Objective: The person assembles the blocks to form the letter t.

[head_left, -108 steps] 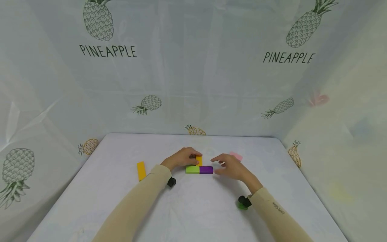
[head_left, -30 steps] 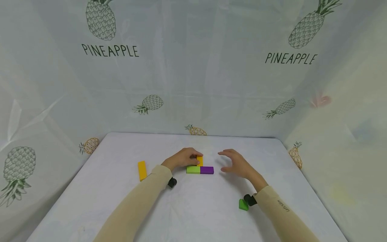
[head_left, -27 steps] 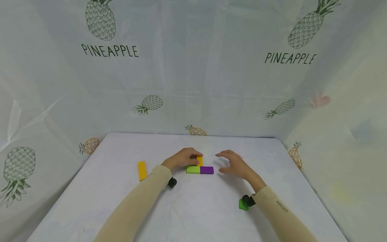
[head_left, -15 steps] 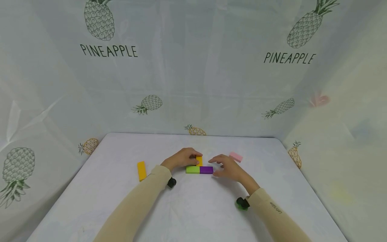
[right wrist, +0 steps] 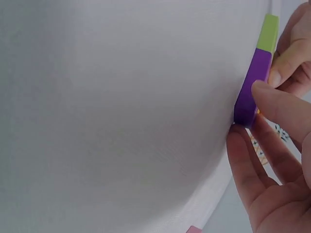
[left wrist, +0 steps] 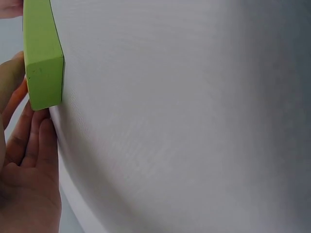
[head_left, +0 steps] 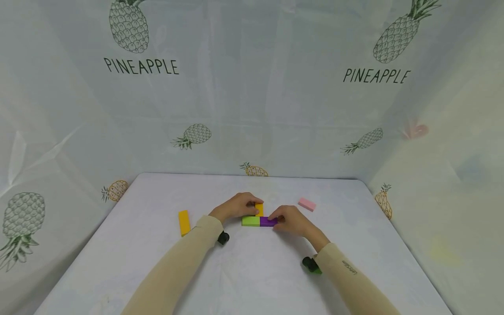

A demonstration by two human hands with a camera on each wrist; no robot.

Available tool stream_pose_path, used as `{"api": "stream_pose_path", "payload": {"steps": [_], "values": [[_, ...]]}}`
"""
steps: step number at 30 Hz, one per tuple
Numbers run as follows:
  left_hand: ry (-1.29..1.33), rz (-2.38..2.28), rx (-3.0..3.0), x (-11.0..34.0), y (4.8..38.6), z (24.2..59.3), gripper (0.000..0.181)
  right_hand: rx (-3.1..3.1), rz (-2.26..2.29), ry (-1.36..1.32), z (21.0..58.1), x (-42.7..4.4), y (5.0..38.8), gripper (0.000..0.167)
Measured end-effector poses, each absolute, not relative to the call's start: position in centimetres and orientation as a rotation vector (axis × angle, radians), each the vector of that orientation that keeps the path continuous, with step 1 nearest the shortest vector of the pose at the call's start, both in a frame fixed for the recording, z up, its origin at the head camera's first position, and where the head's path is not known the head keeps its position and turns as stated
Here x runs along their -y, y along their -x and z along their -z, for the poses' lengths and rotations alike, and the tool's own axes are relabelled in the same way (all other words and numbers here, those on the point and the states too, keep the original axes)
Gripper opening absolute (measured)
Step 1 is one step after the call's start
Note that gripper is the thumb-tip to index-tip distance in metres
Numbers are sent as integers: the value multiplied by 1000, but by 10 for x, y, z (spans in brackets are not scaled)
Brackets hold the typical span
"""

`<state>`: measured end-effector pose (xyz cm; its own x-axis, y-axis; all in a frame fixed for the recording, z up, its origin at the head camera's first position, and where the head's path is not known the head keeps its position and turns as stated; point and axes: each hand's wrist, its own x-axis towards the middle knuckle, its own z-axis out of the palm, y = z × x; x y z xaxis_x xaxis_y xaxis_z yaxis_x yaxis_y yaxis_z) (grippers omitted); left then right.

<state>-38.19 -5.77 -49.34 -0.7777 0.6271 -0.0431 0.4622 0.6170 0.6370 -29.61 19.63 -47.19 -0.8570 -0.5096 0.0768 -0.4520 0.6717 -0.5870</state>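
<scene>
My left hand [head_left: 239,204] pinches a small yellow block [head_left: 260,209] between thumb and fingers. In front of that block, a light green block [head_left: 250,221] and a purple block [head_left: 266,222] lie end to end in a row. My right hand [head_left: 290,219] grips the purple block at its right end, one digit pressing on its face in the right wrist view. The left wrist view shows the end of the light green block [left wrist: 44,73] close to my left fingers [left wrist: 46,141], with the yellow block hidden behind it.
Another yellow block [head_left: 184,222] lies left on the white table [head_left: 252,271], partly behind the left sleeve. A pink block [head_left: 307,204] lies back right. A green block [head_left: 316,271] is mostly covered by the right wrist camera [head_left: 309,264].
My right hand has come left from beside the row, its spread fingers closing on the purple block. The pink block is now uncovered. My left hand has stayed on the yellow block.
</scene>
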Motion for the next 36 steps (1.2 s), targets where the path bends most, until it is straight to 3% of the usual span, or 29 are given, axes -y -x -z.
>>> {"api": "stream_pose_path", "payload": {"steps": [24,36], "values": [[-981,-899,-2544,65,390,492,47,-2852,847,710,476,-193,305,19],[-875,-905,-2774,122,365,457,59,-2831,874,609,475,-191,303,21]]}}
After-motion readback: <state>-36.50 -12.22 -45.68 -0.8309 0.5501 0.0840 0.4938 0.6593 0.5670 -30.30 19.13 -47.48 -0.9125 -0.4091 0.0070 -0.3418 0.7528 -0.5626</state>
